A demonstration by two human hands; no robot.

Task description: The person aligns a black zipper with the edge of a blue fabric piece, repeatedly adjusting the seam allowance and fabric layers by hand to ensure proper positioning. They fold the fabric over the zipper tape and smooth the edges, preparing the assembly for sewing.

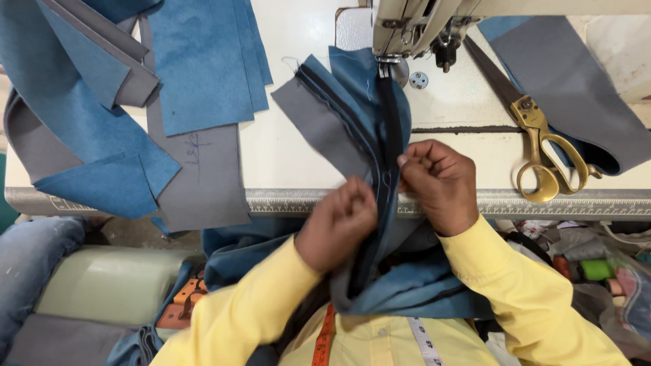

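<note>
A blue fabric piece (352, 88) with grey backing and a black zipper (389, 115) runs from under the sewing machine's presser foot (387, 64) down over the table edge into my lap. My left hand (337, 222) is closed on the fabric just left of the zipper, at the table's front edge. My right hand (437, 181) pinches the fabric's right edge beside the zipper. Both arms wear yellow sleeves.
Brass-handled scissors (542, 146) lie on the table to the right, over a grey-and-blue fabric piece (576, 88). Stacked blue and grey fabric pieces (129, 102) cover the table's left side. A measuring tape (325, 339) hangs round my neck. Thread spools and clutter (597, 270) sit at lower right.
</note>
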